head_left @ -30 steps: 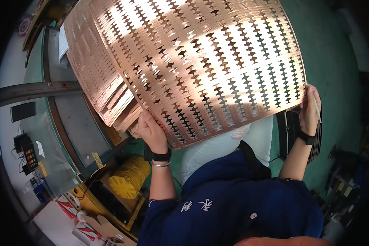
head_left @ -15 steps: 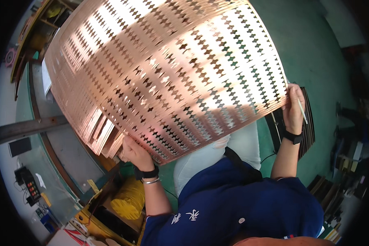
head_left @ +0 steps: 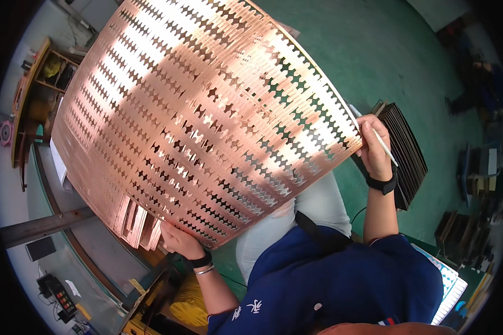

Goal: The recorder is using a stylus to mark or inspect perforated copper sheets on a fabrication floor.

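A large, thin copper-coloured sheet (head_left: 151, 139), pierced with rows of star-like holes, bows upward in front of me. My left hand (head_left: 180, 240) has its fingers closed on the sheet's near edge, close to the left corner; its fingertips are partly hidden. At the right corner, my right hand (head_left: 376, 148) pinches the same sheet between thumb and fingers. A slim white pen-like stick (head_left: 387, 149) is also tucked in that hand. Below the raised sheet, the edges of several similar sheets (head_left: 135, 226) show in a stack next to my left hand.
On the right, a dark ribbed stack (head_left: 405, 156) stands on the green floor (head_left: 430, 95). A glass-topped table (head_left: 89, 268) and a black control box with red lights (head_left: 58, 296) are at the left. A yellow roll (head_left: 190, 306) sits below my left forearm.
My right hand has moved left with its corner of the sheet, and my left hand sits lower in view. The surroundings have also shifted as the head view turned.
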A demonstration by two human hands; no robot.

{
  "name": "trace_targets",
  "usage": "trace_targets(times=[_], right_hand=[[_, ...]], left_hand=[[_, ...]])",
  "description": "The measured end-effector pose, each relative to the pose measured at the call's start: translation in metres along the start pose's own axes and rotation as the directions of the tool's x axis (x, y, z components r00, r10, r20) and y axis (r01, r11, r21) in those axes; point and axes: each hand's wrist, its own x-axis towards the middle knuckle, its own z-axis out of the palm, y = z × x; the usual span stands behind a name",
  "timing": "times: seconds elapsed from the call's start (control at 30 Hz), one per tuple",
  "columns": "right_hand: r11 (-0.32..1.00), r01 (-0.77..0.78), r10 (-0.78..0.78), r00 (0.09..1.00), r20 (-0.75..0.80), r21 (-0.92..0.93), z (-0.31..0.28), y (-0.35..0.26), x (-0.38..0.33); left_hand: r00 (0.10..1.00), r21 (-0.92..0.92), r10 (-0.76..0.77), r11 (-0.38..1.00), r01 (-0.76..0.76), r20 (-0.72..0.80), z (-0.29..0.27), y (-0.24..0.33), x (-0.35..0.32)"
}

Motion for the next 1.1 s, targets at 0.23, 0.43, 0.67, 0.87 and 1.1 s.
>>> trace_targets(times=[0.23, 0.43, 0.67, 0.87, 1.1], right_hand=[[1.0, 0.015, -0.015, 0.997, 0.078, -0.005, -0.001, -0.002, -0.004], [0.995, -0.023, 0.029, 0.998, 0.063, -0.095, -0.002, -0.002, -0.004], [0.999, 0.052, -0.052, 0.996, 0.076, 0.004, -0.012, 0.015, -0.009], [0.996, 0.055, -0.063, 0.99, 0.124, 0.071, -0.014, 0.021, -0.01], [0.995, -0.025, 0.016, 0.996, 0.088, 0.099, -0.025, 0.033, -0.014]], left_hand=[[1.0, 0.008, 0.022, 1.0, -0.022, 0.001, 0.003, 0.007, -0.002], [0.998, -0.012, 0.049, 0.999, -0.049, 0.033, -0.005, 0.011, 0.001], [0.927, -0.488, -0.242, 0.796, 0.359, 0.287, -0.01, 0.011, 0.002], [0.904, -0.648, -0.389, 0.644, 0.407, 0.181, -0.001, 0.029, -0.002], [0.922, -0.633, -0.387, 0.716, 0.294, -0.01, 0.007, 0.057, -0.012]])
